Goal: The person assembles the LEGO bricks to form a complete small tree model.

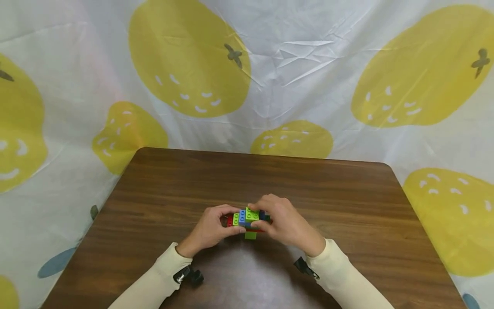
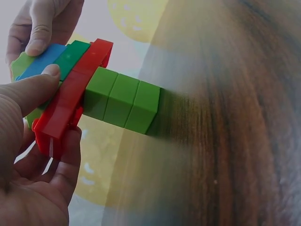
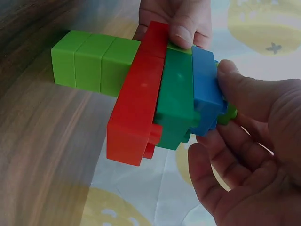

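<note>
Between both hands stands a tower of toy building blocks, on a column of three light green blocks [image 3: 89, 63] rising from the table. Across the column lies a long red block [image 3: 138, 94]. Above it come a dark green block [image 3: 176, 92], a blue block [image 3: 206, 77] and, topmost, a light green block [image 1: 252, 214]. My left hand [image 1: 210, 225] grips the tower's left side, thumb against the near face and fingers under the red block's end in the left wrist view. With thumb and fingers, my right hand [image 1: 285, 221] pinches the topmost light green block.
The tower stands on a dark wooden table [image 1: 185, 171] with rounded far corners. Behind it hangs a white cloth [image 1: 301, 94] printed with yellow lemons. Each sleeved wrist carries a small black camera mount [image 1: 189, 274].
</note>
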{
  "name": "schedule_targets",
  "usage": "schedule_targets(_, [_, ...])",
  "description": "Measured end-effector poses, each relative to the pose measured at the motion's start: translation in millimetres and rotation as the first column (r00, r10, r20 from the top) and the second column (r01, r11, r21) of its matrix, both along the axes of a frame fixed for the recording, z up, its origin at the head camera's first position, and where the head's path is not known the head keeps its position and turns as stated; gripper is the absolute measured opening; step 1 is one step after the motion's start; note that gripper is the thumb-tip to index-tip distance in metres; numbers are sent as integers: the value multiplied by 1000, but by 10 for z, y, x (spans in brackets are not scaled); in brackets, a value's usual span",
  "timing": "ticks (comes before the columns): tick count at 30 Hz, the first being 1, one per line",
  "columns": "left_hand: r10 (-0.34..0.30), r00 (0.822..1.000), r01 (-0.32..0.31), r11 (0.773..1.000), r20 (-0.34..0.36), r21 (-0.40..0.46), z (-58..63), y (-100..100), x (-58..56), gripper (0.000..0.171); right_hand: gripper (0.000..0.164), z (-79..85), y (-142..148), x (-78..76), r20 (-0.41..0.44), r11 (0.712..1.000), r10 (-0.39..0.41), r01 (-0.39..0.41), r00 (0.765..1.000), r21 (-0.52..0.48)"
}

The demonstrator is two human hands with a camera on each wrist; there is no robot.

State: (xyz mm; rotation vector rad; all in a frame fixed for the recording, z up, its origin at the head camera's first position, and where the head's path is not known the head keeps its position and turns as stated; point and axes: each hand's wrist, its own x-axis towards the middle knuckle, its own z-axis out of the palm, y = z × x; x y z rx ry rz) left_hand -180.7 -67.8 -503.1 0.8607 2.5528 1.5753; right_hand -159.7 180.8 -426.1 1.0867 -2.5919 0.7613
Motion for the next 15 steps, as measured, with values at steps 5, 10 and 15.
schedule_targets(5, [9, 1000, -9, 1000, -4, -7, -1, 8, -12, 45, 41, -46, 9, 14, 22, 999, -15, 16, 1000, -39])
schedule_targets(10, [-6, 1000, 6, 1000, -15, -7, -17, 13, -17, 44, 44, -89, 47, 1, 37, 997, -6, 9, 999, -75])
schedule_targets(15, [-17, 1000, 17, 1000, -10, -8, -18, -1, -8, 44, 42, -77, 71, -30, 61, 997, 28, -24, 998, -70])
